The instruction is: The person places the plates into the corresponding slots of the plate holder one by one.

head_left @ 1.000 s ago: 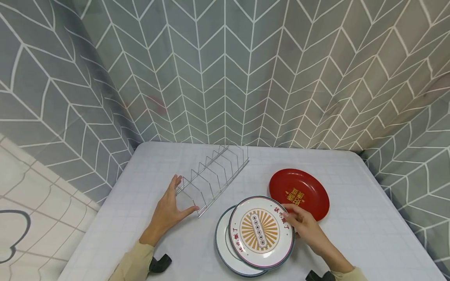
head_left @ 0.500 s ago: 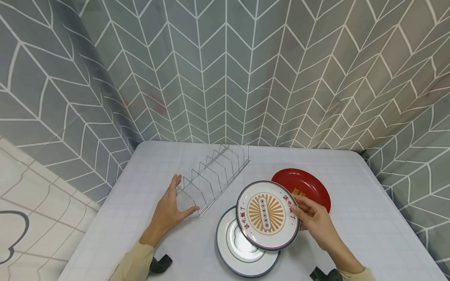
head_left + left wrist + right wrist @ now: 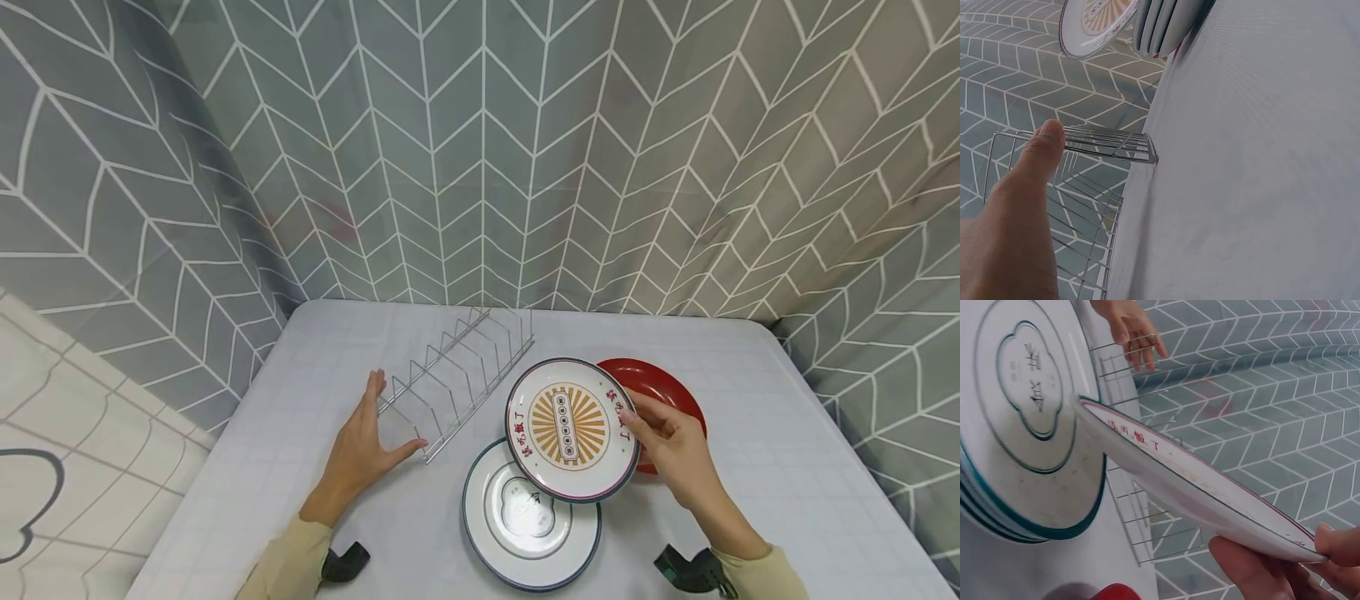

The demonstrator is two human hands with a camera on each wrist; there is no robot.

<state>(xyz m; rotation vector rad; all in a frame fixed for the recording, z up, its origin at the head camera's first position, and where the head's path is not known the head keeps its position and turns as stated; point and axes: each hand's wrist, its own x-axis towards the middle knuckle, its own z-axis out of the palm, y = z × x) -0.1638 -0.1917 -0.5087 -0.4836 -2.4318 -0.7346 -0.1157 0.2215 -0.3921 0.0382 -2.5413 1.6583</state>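
A white plate (image 3: 572,429) with an orange sunburst, red lettering and a blue rim is pinched at its right edge by my right hand (image 3: 671,450). In the right wrist view, the thumb (image 3: 1340,544) lies on its upper face and the fingers sit beneath. The plate is raised and tilted, partly overlapping a stack of white plates (image 3: 532,542) in the head view. That stack's top plate lies bottom up. My left hand (image 3: 362,442) holds the near end of a wire dish rack (image 3: 457,371), thumb on one side and fingers on the other.
Behind the raised plate lies a red plate (image 3: 667,387), partly covered by it and the right hand. The white-clothed table (image 3: 757,417) reaches back to a grey patterned curtain (image 3: 480,167). Black wrist devices (image 3: 345,563) show at both sleeves.
My right hand has lifted the sunburst plate off the stack and moved it away from me and slightly right, uncovering the upturned plate beneath. The left hand and rack have stayed put.
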